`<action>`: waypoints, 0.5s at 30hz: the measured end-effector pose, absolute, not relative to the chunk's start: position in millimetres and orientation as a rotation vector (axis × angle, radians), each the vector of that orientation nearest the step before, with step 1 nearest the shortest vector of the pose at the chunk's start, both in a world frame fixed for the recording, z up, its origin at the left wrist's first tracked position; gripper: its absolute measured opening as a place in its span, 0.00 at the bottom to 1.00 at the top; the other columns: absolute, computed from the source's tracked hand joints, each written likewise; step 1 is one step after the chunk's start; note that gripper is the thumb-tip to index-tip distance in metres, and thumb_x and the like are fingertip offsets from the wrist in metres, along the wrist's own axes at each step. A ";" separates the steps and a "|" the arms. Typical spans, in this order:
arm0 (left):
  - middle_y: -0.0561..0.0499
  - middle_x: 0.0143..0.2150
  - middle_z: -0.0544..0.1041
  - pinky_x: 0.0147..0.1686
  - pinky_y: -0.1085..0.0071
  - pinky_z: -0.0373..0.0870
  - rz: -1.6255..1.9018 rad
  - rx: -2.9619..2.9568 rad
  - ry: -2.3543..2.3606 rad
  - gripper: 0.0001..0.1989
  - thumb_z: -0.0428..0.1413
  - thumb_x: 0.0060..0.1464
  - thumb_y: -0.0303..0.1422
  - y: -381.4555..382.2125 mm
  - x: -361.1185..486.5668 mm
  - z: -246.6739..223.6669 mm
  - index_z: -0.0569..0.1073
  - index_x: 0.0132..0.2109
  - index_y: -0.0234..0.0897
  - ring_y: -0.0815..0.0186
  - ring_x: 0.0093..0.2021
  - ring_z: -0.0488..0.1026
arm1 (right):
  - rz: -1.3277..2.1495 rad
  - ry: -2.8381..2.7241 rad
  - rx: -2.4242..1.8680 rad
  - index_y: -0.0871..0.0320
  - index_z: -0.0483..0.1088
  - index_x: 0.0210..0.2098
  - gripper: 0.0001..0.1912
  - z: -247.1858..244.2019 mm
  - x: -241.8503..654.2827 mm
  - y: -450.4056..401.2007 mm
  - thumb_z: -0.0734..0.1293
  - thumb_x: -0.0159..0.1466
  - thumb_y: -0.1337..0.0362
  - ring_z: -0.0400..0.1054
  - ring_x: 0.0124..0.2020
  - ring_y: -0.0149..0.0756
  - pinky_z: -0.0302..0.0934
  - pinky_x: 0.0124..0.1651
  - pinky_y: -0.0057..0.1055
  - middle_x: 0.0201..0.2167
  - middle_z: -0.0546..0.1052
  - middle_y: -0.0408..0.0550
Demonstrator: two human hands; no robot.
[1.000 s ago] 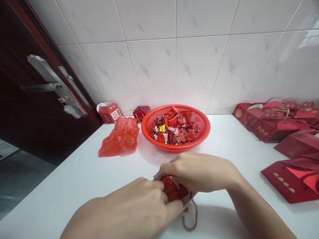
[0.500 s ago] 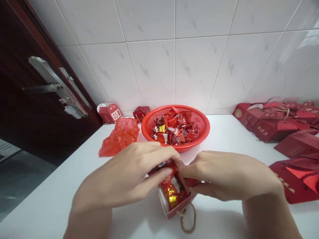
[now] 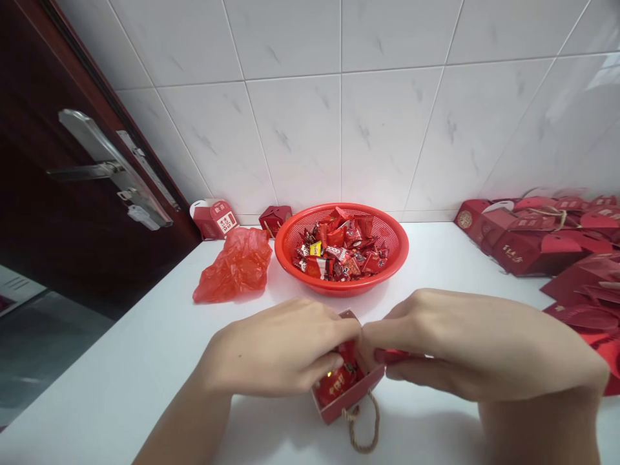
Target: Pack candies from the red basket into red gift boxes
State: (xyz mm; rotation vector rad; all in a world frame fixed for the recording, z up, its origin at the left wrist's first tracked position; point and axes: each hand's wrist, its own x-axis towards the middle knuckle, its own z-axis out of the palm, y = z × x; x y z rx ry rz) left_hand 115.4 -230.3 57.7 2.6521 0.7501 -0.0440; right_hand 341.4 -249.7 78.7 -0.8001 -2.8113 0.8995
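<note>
A small red carton box stands open on the white table in front of me, with a twine handle looped out at its near end. Red and gold wrapped candy lies inside. My left hand reaches over the box's left side, thumb and fingers curled down onto the candies; its fingertips are partly hidden. My right hand is closed on the box's right side, pinching its red flap. Just beyond my hands sits a red plastic basket of wrapped candies.
A crumpled red plastic bag lies left of the basket. Two small red boxes, one with white lettering and a darker one, stand by the tiled wall. Several folded red boxes are piled right. A door with a handle is at left.
My left hand has moved down and slightly right, deeper over the box. Candies inside have shifted, with a red packet now at the near end. My right hand keeps hold of the box's side.
</note>
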 end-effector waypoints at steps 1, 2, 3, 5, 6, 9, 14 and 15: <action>0.50 0.36 0.79 0.33 0.71 0.68 -0.053 2.637 0.746 0.08 0.51 0.62 0.28 -229.9 113.7 58.2 0.74 0.43 0.40 0.63 0.35 0.76 | 0.924 -2.784 -0.782 0.55 0.71 0.40 0.09 80.1 340.4 -248.7 0.63 0.67 0.73 0.69 0.28 0.31 0.56 0.30 0.26 0.31 0.77 0.42; 0.49 0.37 0.79 0.33 0.71 0.68 -0.056 2.623 0.731 0.08 0.50 0.62 0.28 -229.5 112.5 58.6 0.74 0.42 0.40 0.62 0.36 0.76 | 0.939 -2.755 -0.773 0.55 0.71 0.39 0.08 81.3 339.4 -247.9 0.63 0.67 0.73 0.68 0.27 0.30 0.56 0.29 0.26 0.29 0.77 0.41; 0.49 0.38 0.79 0.33 0.71 0.68 -0.046 2.616 0.716 0.08 0.49 0.62 0.27 -229.3 111.9 59.0 0.73 0.41 0.40 0.62 0.37 0.76 | 0.949 -2.725 -0.770 0.55 0.70 0.38 0.07 82.2 338.2 -247.3 0.63 0.66 0.73 0.66 0.25 0.29 0.55 0.28 0.26 0.29 0.76 0.41; 0.50 0.37 0.78 0.32 0.71 0.67 -0.040 2.613 0.703 0.08 0.49 0.62 0.26 -229.3 112.3 59.5 0.72 0.39 0.40 0.63 0.35 0.76 | 0.970 -2.659 -0.771 0.56 0.68 0.36 0.04 83.0 336.1 -246.5 0.64 0.66 0.71 0.65 0.24 0.29 0.55 0.27 0.26 0.28 0.75 0.41; 0.51 0.36 0.78 0.30 0.71 0.66 -0.052 2.608 0.708 0.07 0.49 0.61 0.26 -229.6 113.2 59.6 0.71 0.38 0.39 0.64 0.34 0.75 | 0.981 -2.627 -0.772 0.55 0.67 0.36 0.04 82.9 335.1 -246.3 0.64 0.65 0.70 0.65 0.24 0.29 0.55 0.27 0.26 0.28 0.75 0.42; 0.52 0.34 0.78 0.26 0.71 0.63 -0.095 2.574 0.777 0.05 0.53 0.58 0.25 -231.1 116.4 60.2 0.71 0.36 0.38 0.66 0.29 0.73 | 0.988 -2.561 -0.792 0.55 0.66 0.37 0.05 82.3 332.8 -246.1 0.65 0.62 0.70 0.65 0.25 0.28 0.56 0.27 0.25 0.31 0.76 0.43; 0.52 0.41 0.80 0.31 0.72 0.65 -0.079 2.530 0.916 0.08 0.52 0.57 0.23 -237.0 115.4 62.5 0.74 0.39 0.40 0.65 0.36 0.76 | 1.005 -2.552 -0.770 0.56 0.64 0.35 0.09 81.4 331.0 -245.8 0.65 0.56 0.73 0.62 0.23 0.26 0.53 0.23 0.23 0.30 0.74 0.40; 0.52 0.42 0.80 0.32 0.72 0.67 -0.080 2.516 0.932 0.08 0.53 0.57 0.25 -239.3 114.2 62.6 0.74 0.40 0.40 0.64 0.37 0.76 | 1.002 -2.552 -0.759 0.56 0.64 0.34 0.09 80.9 330.6 -245.6 0.65 0.55 0.73 0.61 0.22 0.25 0.52 0.23 0.23 0.29 0.74 0.40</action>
